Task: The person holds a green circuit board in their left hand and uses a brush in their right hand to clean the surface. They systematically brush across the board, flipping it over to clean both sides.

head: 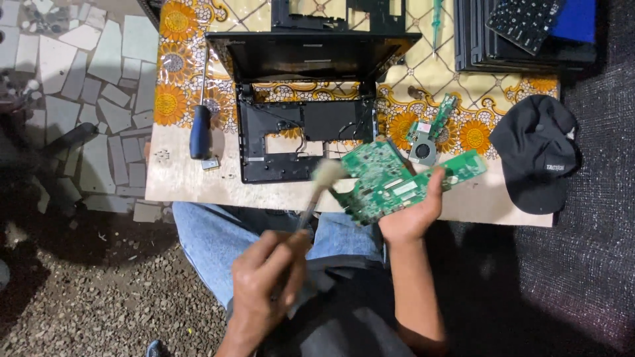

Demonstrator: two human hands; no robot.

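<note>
Holding a green circuit board (400,182) by its near edge, the right hand (413,215) has its grip clamped on it, thumb on the board's face, lifting it above the near edge of the table (192,185), at about 3 o'clock from the view's centre. The left hand (264,291), down at 6 o'clock over the person's lap, has its grip closed around the handle of a brush (317,188), whose pale bristles touch the board's left edge. Behind the board, at 12 o'clock, an opened black laptop shell (301,135) lies on the flowered table cover, its lid standing up. A blue-handled screwdriver (200,132) lies well apart at 9 o'clock, close to the table's left edge. A small fan module (423,149) sits just beyond the board, and a black cap (539,152) rests at the table's right edge. Bare tabletop shows along the near left corner, in front of the shell.
</note>
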